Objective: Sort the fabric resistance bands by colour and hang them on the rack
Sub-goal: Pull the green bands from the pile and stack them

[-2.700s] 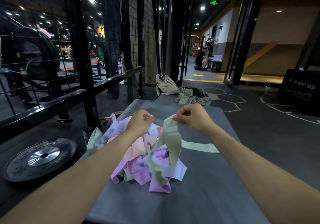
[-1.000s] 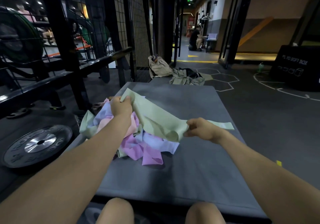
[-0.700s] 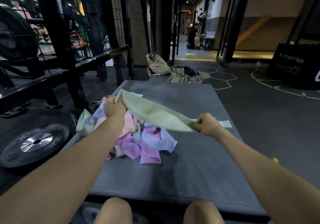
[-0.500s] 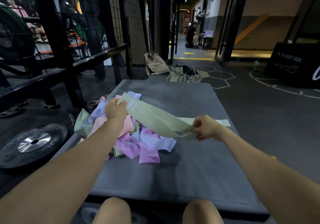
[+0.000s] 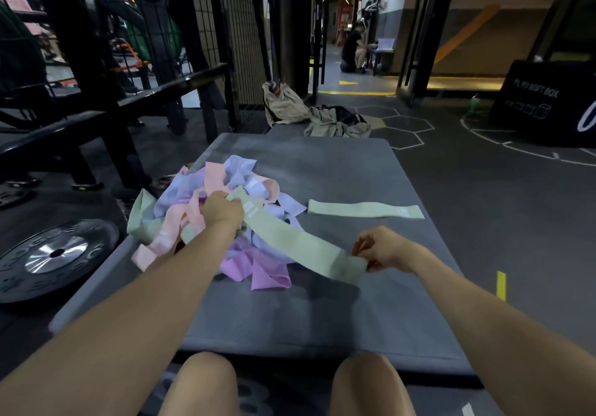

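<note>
The sorting step is in hand: the left hand (image 5: 222,211) and the right hand (image 5: 382,249) each pinch one end of a green band (image 5: 296,244) with curled fingers, stretched out just beside the mixed pile (image 5: 206,219). I judge the next move is to lay it flat near the other green band (image 5: 366,210), which lies apart from the pile on the grey mat (image 5: 338,312).

Black soft box (image 5: 545,103), right: white lettering, partly legible, ending "SOFT BOX", above small cube outlines. Weight plate (image 5: 54,254): raised lettering, unreadable. Green band (image 5: 290,241) label: too blurred.
</note>
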`<state>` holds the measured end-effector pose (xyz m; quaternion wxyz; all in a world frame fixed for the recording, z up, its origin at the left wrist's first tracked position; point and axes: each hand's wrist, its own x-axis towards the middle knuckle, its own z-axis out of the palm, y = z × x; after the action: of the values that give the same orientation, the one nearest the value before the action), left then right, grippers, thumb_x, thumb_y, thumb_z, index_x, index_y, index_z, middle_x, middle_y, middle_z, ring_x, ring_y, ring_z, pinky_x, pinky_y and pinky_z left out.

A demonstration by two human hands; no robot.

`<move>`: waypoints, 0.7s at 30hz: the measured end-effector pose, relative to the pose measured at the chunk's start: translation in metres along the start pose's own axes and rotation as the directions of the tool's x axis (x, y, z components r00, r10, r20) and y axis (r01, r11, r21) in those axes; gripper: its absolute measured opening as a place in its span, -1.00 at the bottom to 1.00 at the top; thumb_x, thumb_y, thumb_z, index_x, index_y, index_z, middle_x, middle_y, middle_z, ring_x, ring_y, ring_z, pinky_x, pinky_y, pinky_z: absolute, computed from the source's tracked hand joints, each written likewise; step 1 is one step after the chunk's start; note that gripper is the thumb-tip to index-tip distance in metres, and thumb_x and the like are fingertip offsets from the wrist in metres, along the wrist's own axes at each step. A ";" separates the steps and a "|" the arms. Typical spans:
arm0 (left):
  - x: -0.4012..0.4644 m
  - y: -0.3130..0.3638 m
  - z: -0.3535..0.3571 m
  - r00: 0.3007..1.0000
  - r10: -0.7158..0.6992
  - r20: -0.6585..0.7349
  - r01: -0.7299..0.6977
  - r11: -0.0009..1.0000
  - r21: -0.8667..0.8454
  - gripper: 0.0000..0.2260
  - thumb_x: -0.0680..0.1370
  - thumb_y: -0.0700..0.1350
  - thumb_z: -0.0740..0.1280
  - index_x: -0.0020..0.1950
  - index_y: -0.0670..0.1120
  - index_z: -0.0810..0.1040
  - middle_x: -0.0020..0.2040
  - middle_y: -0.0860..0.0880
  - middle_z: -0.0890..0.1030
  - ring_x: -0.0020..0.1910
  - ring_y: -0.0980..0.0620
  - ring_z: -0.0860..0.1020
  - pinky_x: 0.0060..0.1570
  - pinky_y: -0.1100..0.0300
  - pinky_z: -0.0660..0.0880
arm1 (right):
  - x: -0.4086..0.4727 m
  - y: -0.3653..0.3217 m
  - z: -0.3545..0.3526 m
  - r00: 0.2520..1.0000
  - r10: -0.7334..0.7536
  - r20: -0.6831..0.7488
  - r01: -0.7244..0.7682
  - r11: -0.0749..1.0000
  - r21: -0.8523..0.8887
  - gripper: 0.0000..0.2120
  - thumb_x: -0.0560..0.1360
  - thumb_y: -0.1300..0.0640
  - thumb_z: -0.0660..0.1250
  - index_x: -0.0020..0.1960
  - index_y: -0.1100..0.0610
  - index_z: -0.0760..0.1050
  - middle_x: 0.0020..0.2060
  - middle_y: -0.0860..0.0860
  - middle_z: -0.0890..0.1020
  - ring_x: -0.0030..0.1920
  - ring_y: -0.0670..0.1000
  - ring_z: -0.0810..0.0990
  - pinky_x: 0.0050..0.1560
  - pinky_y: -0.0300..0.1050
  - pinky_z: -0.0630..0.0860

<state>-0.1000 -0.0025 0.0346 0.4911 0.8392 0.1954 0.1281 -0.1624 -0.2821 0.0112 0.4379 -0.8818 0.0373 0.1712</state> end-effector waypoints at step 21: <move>-0.004 0.005 0.031 0.985 0.146 0.093 -0.153 0.985 0.075 -0.86 0.51 -0.29 0.16 -0.18 -0.23 0.49 -0.08 -0.30 0.52 0.07 -0.32 0.54 0.01 -0.03 0.48 | 0.018 0.037 -0.028 0.918 0.184 -0.351 -0.100 0.965 0.244 -0.80 0.49 0.40 0.18 -0.24 0.17 0.41 -0.33 0.07 0.42 -0.28 0.01 0.40 -0.32 -0.17 0.42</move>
<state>-0.0896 -0.0302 0.0235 0.4536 0.8756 0.1152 0.1195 -0.1457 -0.3255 -0.0073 0.5046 -0.8388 0.2024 0.0279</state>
